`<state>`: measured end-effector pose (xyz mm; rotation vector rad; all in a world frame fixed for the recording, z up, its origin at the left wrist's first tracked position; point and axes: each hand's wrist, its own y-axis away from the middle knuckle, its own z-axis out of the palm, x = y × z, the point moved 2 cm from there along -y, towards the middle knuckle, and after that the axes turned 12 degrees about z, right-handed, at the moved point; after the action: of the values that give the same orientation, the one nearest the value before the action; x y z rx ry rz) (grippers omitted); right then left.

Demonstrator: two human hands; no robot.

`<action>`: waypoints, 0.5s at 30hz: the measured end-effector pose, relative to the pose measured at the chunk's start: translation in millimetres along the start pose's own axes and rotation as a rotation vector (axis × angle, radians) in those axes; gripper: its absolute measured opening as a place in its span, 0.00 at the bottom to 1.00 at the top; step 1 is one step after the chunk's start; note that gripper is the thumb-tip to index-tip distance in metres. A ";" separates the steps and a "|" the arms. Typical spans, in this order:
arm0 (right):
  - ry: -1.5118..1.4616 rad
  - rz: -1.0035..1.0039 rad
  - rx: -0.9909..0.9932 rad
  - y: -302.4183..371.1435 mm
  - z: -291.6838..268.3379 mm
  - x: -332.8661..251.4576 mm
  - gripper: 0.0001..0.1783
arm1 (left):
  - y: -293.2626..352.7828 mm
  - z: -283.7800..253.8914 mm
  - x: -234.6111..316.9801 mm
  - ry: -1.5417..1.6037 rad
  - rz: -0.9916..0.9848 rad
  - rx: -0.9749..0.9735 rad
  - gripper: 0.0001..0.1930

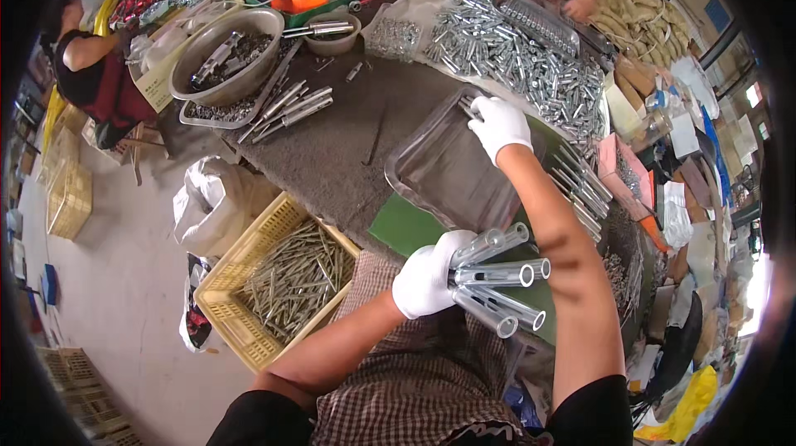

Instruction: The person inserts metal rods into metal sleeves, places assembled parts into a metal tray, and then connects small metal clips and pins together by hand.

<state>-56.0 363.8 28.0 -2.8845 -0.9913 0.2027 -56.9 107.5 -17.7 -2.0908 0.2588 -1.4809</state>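
My left hand (431, 276), in a white glove, is closed around a bunch of several shiny metal tubes (496, 274). Their open ends fan out to the right, in front of my right forearm. Across the tray, my right hand (502, 127), also gloved in white, has its fingers curled at a few thin metal pieces (468, 104) by the far edge. The fingertips are partly hidden there. The shallow see-through tray (396, 166) lies on a green mat (405, 226) at the table's near edge.
More metal rods (580, 189) lie right of my forearm. A big heap of metal parts (531, 56) covers the far right. A basin (184, 81) stands far left, loose tubes (290, 110) beside it. A yellow crate (217, 313) holds thin rods. Other people sit nearby.
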 end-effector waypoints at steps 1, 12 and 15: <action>0.040 0.027 -0.010 -1.2 0.8 -2.6 0.15 | 0.2 -0.9 0.4 0.002 -0.011 -0.002 0.33; -1.081 0.191 -0.129 32.0 -55.3 30.3 0.22 | -1.0 14.8 -9.9 0.564 -0.177 0.048 0.30; -1.681 0.170 -0.322 66.4 -77.8 43.9 0.20 | -0.7 6.4 -5.3 0.578 -0.146 0.077 0.24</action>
<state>30.4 335.8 92.4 -2.4572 -0.7488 2.8799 -53.1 112.6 -23.1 -1.6064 0.2605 -2.1282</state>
